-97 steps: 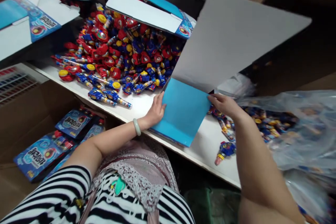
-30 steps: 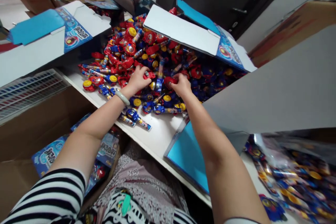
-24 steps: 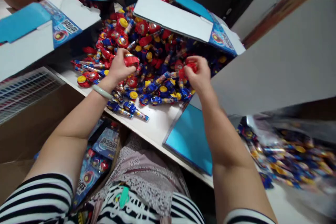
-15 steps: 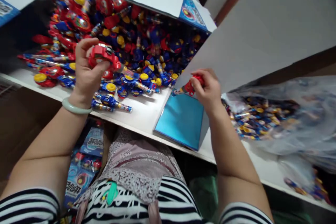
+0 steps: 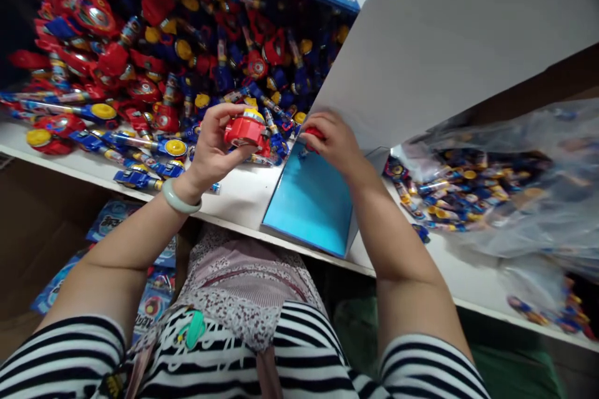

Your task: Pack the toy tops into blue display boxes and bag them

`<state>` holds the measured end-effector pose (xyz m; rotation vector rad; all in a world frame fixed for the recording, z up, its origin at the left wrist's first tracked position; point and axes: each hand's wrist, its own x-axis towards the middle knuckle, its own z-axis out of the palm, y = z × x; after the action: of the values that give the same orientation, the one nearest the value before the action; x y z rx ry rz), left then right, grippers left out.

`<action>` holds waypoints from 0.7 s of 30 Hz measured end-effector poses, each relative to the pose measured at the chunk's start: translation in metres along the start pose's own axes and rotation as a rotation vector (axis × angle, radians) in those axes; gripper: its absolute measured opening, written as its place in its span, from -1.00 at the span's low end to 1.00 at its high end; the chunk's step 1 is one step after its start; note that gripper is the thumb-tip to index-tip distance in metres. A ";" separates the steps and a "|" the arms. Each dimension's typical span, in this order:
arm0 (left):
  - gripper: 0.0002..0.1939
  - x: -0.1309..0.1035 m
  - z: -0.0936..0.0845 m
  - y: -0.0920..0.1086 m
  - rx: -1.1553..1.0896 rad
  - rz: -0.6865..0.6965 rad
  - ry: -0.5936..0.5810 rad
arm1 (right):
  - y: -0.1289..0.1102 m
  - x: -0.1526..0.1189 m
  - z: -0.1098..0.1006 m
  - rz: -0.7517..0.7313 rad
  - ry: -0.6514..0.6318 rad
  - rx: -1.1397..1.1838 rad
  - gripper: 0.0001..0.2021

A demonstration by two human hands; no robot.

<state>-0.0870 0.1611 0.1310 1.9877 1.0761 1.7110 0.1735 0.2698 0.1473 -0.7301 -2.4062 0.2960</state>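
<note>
My left hand (image 5: 211, 148) is closed around a red plastic toy (image 5: 247, 129) with a yellow knob on top, held above the front of a heap of similar toys (image 5: 154, 62). To its right, my right hand (image 5: 336, 144) grips another red toy (image 5: 313, 133), mostly covered by the fingers. That hand is over the far end of a shallow bright-blue box or panel (image 5: 306, 202), beside a tall white board (image 5: 421, 43). A short clear tube part pokes out below the right hand's fingers. Whether it touches the blue surface, I cannot tell.
Red and blue toys with yellow discs spill over the white shelf (image 5: 243, 196) on the left. A plastic bag (image 5: 552, 199) of small blue and yellow pieces lies on the right. Printed blue packages (image 5: 110, 219) sit below the shelf edge.
My left hand has moved right with its red toy, towards the blue box. My right hand has turned and shifted slightly left with its toy. The camera view has shifted too.
</note>
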 end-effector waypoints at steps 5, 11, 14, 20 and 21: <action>-0.36 -0.003 0.004 -0.003 -0.017 -0.027 -0.026 | -0.001 0.001 0.001 0.041 -0.011 0.036 -0.78; -0.32 0.000 0.007 -0.012 -0.066 -0.032 -0.054 | 0.006 -0.012 0.021 0.152 -0.057 0.053 -0.71; -0.32 0.006 0.025 0.001 -0.072 -0.064 -0.056 | -0.024 -0.016 0.006 0.144 -0.001 0.013 -0.48; -0.38 0.029 0.042 0.007 -0.151 -0.191 -0.273 | -0.078 -0.036 -0.017 0.063 0.173 0.209 -0.35; -0.36 0.031 0.024 -0.006 -0.084 -0.233 -0.246 | -0.074 -0.042 -0.013 0.102 0.256 0.218 -0.40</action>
<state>-0.0663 0.1926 0.1440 1.8782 1.0814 1.3325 0.1775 0.1862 0.1648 -0.7426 -2.0617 0.4681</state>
